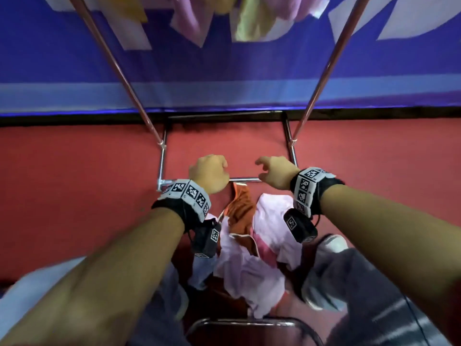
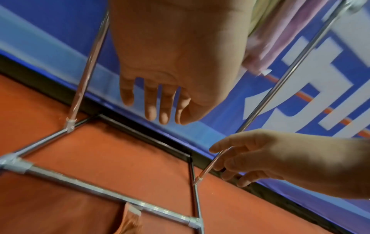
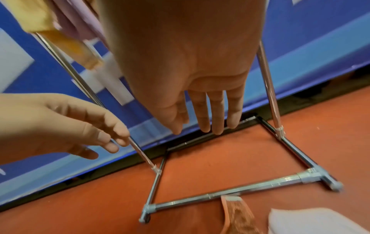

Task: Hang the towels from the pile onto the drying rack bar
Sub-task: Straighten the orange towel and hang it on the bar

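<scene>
Looks like a hall or event space: red carpet floor [image 1: 74, 183], big blue printed banner [image 1: 249, 71] along wall, metal drying rack [image 1: 163, 156] standing on it.

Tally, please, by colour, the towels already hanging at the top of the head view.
Pink towels: 2
Yellow towels: 2
Total: 4, as far as the blur there allows.

2 bare hands: left hand [image 1: 209, 174], right hand [image 1: 275, 171]. 1 chrome tube drying rack [image 1: 245, 180]. 1 pile of pink and orange towels [image 1: 252, 248].
</scene>
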A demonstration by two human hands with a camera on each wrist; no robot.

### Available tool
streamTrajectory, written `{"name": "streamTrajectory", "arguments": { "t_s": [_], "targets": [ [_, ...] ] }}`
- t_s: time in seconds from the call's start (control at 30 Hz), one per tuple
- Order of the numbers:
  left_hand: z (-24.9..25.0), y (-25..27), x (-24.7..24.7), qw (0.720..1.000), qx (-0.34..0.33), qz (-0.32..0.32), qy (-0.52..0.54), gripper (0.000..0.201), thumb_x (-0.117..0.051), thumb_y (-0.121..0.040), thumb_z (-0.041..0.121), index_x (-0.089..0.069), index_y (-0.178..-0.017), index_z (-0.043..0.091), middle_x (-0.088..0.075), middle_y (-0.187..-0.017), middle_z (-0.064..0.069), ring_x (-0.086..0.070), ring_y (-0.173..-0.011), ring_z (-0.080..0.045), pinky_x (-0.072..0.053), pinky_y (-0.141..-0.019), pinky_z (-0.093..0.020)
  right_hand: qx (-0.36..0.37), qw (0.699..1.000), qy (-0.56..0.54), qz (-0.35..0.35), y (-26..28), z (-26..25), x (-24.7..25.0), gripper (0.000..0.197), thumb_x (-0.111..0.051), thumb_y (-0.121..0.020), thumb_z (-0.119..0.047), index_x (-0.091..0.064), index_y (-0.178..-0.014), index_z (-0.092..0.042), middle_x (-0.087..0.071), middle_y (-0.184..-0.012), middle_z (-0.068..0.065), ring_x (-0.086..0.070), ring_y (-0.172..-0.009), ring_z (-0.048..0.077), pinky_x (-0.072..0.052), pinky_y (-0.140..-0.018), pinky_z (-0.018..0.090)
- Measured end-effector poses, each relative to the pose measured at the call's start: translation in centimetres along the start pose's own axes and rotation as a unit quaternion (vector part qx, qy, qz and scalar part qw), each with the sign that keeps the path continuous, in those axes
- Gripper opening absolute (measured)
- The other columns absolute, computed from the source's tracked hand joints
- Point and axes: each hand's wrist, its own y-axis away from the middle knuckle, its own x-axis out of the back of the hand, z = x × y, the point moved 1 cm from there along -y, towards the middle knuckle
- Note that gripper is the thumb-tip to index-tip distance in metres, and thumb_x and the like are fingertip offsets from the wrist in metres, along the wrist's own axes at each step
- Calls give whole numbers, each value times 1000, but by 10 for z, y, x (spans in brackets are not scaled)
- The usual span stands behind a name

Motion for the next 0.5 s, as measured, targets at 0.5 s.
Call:
{"name": "streamTrajectory", "arguments": {
  "t_s": [0.5],
  "targets": [
    [-73, -58, -165, 986, 86, -136, 46, 28, -51, -81, 7, -74, -95, 13, -73, -100, -8, -65, -96, -34, -50, -83, -33, -6, 979, 26, -202, -56, 40, -142, 26, -56, -95, -25, -67, -115, -12, -61, -102, -2, -60, -98, 18, -39, -74, 24]
  ]
}}
